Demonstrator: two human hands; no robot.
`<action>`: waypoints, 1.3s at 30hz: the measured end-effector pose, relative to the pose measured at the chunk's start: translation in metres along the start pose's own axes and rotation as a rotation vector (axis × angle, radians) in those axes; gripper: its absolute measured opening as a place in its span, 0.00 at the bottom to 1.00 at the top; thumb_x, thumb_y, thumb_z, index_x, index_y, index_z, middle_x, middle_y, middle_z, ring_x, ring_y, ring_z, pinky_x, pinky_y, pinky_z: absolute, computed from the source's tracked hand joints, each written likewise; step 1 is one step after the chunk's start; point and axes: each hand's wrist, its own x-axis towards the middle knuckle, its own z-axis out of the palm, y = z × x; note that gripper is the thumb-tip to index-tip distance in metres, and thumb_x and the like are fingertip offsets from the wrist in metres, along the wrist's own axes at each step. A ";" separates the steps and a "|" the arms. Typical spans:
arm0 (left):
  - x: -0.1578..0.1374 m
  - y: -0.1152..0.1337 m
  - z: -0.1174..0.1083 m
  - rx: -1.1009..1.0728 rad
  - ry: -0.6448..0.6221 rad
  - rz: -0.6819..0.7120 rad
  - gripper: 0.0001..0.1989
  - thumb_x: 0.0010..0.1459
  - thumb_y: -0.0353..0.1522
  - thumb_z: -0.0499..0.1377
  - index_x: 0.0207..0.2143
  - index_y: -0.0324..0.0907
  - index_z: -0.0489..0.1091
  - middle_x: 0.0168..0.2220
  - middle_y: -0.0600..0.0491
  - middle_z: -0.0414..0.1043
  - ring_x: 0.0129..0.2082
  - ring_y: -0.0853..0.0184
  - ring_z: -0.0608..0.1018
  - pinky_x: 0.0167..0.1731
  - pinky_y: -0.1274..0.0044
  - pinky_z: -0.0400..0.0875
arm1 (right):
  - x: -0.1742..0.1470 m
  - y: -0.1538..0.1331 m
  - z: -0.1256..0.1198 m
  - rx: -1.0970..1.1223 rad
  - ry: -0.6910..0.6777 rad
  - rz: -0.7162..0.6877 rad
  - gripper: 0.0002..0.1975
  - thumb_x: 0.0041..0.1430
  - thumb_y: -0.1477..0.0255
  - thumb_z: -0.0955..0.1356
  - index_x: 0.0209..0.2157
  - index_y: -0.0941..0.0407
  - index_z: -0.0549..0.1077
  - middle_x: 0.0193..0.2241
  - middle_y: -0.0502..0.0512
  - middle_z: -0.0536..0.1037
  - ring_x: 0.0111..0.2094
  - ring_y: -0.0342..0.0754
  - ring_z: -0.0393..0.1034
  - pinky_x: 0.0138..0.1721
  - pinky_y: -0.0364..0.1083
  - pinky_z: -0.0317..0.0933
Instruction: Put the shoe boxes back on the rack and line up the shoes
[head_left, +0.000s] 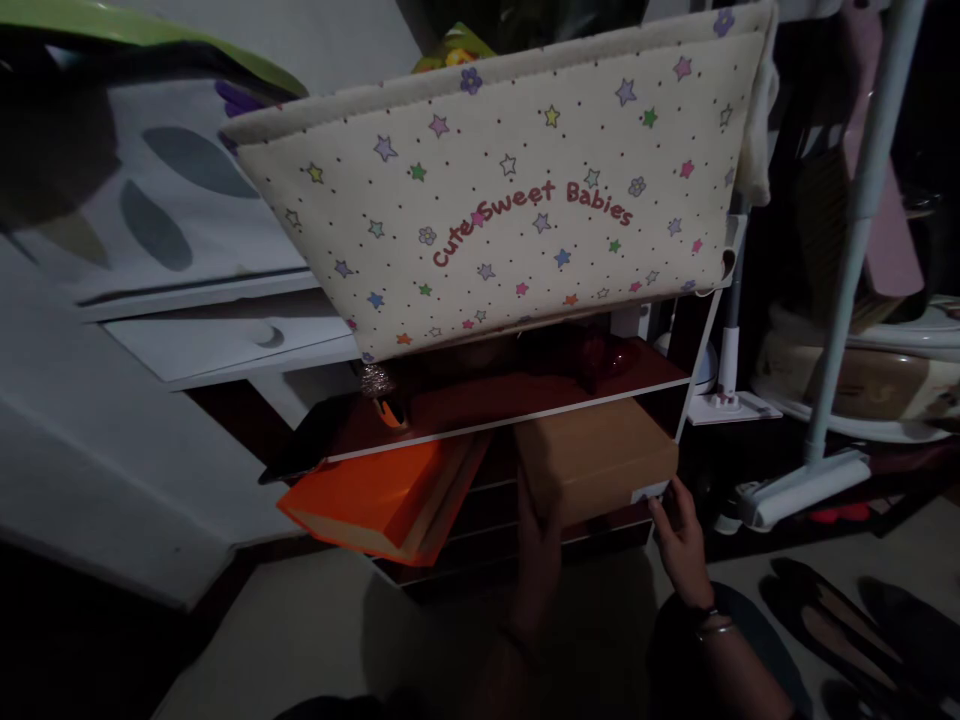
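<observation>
A brown cardboard box (600, 460) lies on a lower shelf of the rack, its front end reaching out past the shelf edge. My left hand (538, 535) is on its left side, fingers partly in shadow. With thumb and fingers my right hand (679, 525) grips the box's front right corner, beside a small white label (649, 492). To the left, an orange box (382, 490) sits tilted on the same level and sticks out over the front. The back of the cardboard box is hidden under the shelf above.
Overhead, a cream fabric bin (517, 180) with stars overhangs the dark red shelf (465, 395), which bears shoes. A white drawer unit (232, 335) stands left. At right are a pale-handled squeegee (806, 490), a pink brush (877, 200) and black shoes (825, 620) on the floor.
</observation>
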 end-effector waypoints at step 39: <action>-0.043 0.043 -0.166 0.367 0.153 0.668 0.27 0.60 0.32 0.65 0.62 0.48 0.67 0.58 0.42 0.68 0.61 0.53 0.71 0.63 0.58 0.66 | -0.036 0.080 0.012 -0.378 -0.361 0.333 0.33 0.47 0.39 0.70 0.45 0.49 0.77 0.52 0.63 0.81 0.62 0.71 0.70 0.68 0.65 0.58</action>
